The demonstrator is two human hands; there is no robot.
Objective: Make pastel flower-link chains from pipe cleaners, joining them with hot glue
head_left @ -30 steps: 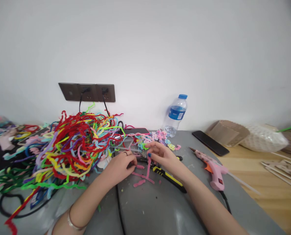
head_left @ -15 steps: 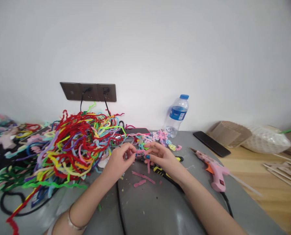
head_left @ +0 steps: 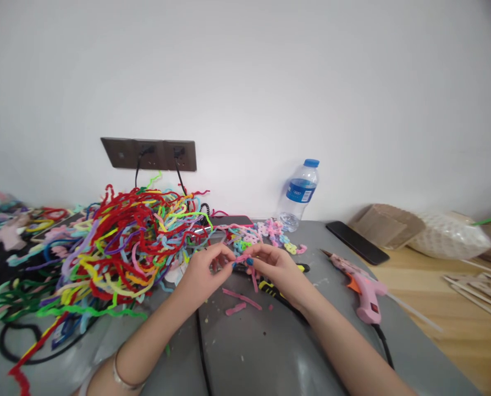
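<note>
Hands, left and right, pinch pink pipe cleaner beside tangled heap, pliers beneath

Eyes on the water bottle at the tabletop's back edge: its blue label carries white markings, possibly a ring emblem, but the lettering is too small to read. The sockets, the phone and the glue gun offer no legible text either.
</note>
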